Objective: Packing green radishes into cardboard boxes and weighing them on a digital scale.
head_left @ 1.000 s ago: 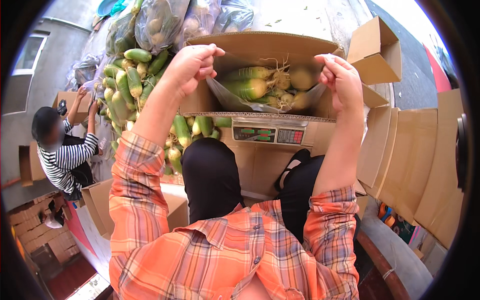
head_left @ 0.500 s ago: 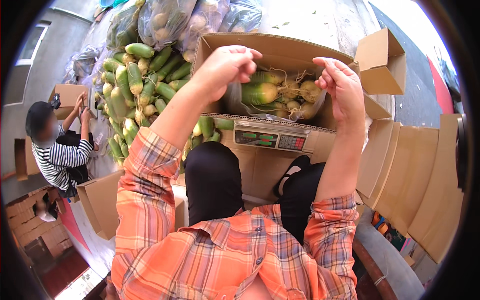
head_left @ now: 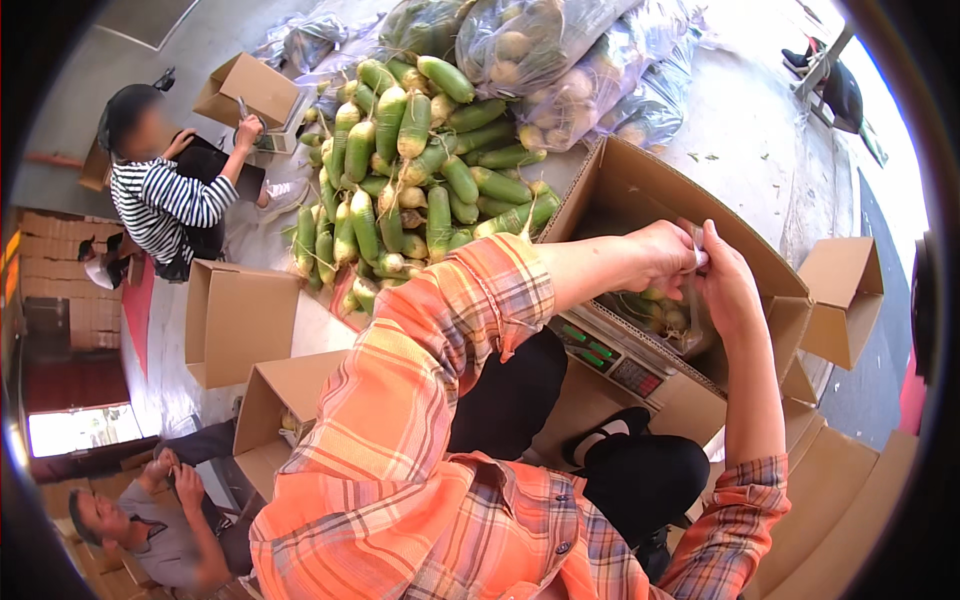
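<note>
Over the open cardboard box (head_left: 625,190), my two hands meet and pinch the gathered clear plastic bag (head_left: 697,240). My left hand (head_left: 655,256) has its fingers closed on it from the left. My right hand (head_left: 732,290) grips it from the right with thumb and finger together. Below them, green and pale radishes (head_left: 668,314) lie inside the bag, partly covered by my hands and the box wall. The box rests on a digital scale (head_left: 608,356) with a lit green display and a keypad.
A large heap of green radishes (head_left: 385,170) lies left of the box. Filled plastic bags (head_left: 590,100) stand behind it. Open cartons (head_left: 845,300) are at right and another carton (head_left: 240,320) at left. A person in stripes (head_left: 185,200) crouches at left; another person (head_left: 150,530) is at lower left.
My hands, apart before, have come together on the plastic bag. My view has turned, so the box appears farther right and a person shows at lower left.
</note>
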`<action>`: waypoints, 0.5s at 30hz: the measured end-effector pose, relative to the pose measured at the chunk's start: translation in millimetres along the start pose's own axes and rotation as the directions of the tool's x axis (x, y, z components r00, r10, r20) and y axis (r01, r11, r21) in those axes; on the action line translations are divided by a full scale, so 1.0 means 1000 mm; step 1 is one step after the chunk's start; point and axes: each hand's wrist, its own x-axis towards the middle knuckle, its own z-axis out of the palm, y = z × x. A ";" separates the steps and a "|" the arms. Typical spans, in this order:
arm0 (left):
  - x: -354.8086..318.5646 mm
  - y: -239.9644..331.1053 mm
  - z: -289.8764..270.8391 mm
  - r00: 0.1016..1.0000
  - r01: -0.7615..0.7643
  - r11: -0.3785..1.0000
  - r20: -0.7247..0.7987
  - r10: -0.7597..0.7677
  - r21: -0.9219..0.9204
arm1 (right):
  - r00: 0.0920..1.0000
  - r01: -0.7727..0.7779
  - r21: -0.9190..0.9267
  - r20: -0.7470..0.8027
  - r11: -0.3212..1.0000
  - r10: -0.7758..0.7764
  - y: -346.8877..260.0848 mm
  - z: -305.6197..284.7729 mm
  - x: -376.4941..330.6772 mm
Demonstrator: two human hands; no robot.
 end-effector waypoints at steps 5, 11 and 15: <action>-0.001 0.007 0.002 1.000 -0.021 0.978 -0.017 0.026 0.207 | 0.995 0.002 0.282 0.093 0.959 -0.029 0.008 -0.013 0.016; -0.015 0.022 0.011 0.962 -0.104 0.338 0.009 0.272 0.935 | 0.997 0.036 -0.062 0.070 0.997 -0.032 0.014 -0.028 0.007; -0.017 0.028 0.009 0.988 -0.069 0.211 0.037 0.149 0.975 | 0.992 0.128 -0.498 0.082 0.858 -0.100 0.006 -0.020 0.002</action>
